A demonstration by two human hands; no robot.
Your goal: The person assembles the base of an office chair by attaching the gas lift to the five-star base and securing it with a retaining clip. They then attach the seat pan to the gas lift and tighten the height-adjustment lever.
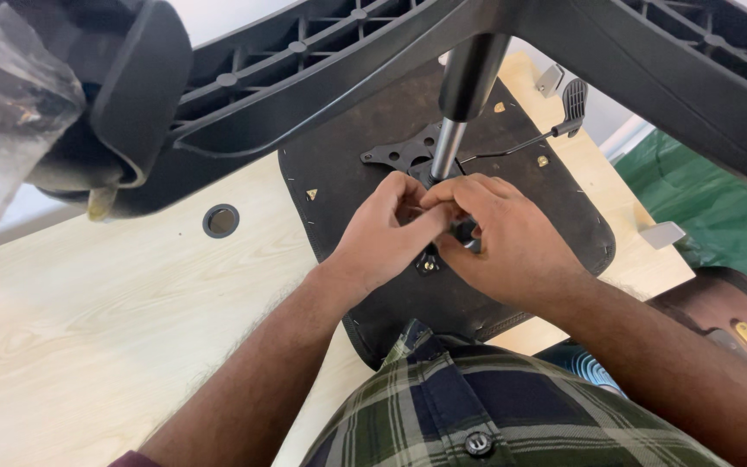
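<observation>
- I am pinching both hands together at the center of the frame, left hand (388, 232) and right hand (501, 235), fingers (443, 207) clenched on a small dark fitting (467, 232).
- The fitting is sitting on the upturned chair seat (347, 186) on the desk (114, 311), just below the metal post (448, 147).
- I am judging that steady, square pressure matters here.
</observation>
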